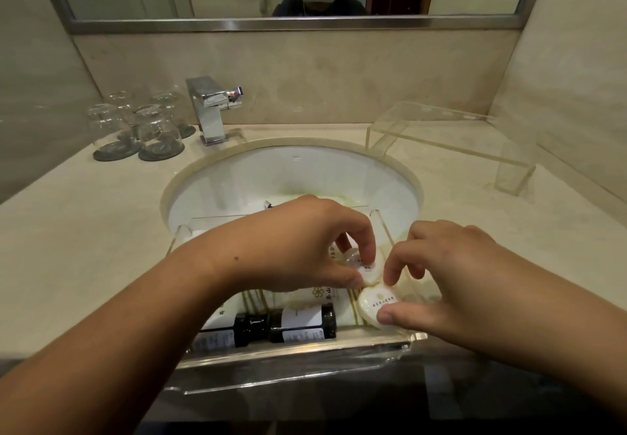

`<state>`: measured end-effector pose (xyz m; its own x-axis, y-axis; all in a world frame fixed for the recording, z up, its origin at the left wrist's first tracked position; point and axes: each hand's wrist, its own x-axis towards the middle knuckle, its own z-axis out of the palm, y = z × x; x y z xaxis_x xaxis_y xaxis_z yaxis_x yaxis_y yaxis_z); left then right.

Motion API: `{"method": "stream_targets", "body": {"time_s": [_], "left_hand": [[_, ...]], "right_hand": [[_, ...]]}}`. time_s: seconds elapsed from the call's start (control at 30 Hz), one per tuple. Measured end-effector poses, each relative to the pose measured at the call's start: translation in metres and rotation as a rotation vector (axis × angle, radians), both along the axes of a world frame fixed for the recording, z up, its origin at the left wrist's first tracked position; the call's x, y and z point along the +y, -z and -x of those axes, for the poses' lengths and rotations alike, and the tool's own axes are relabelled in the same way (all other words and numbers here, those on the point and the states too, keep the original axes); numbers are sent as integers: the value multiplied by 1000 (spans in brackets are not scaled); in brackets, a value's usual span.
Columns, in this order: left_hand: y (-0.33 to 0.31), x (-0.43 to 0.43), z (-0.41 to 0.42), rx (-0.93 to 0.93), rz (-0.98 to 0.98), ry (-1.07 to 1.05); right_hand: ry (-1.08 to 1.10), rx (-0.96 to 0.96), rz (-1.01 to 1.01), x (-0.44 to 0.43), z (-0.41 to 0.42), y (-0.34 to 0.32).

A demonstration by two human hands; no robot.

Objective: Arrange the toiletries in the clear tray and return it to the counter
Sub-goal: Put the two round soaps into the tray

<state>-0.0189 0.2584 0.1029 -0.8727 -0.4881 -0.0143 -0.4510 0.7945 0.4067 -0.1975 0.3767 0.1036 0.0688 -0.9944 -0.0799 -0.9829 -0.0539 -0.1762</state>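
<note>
The clear tray [298,349] rests across the front of the sink, over the counter's front edge. Inside it lie two dark bottles [298,324] with white labels along the near wall, and white packets [319,293] with gold print behind them. My left hand [298,248] pinches a small round white soap [368,270] at the tray's right end. My right hand [451,285] grips a second, larger round soap [375,305] just in front of the first, thumb on its near edge. The tray's middle is hidden under my left hand.
A white sink basin [291,176] lies behind the tray, with a chrome faucet [212,109] at the back left. Several upturned glasses [149,125] stand on dark coasters at the far left. A clear acrylic stand [448,142] sits on the counter at the back right.
</note>
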Motion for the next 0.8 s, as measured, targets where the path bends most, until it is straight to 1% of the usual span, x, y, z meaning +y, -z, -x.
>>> {"method": "stream_targets", "body": {"time_s": [0.27,0.4,0.57,0.8], "left_hand": [[3,0,4,-2,10,9],[4,0,5,-2,19,4],[3,1,4,2,22,10],[5,1,1,0,48,25]], "right_hand": [[40,49,-32,-1,-4,5],[79,48,-3,-1,-9,5],[97,130,48,2,-16,3],[108,66,14,1,-9,6]]}}
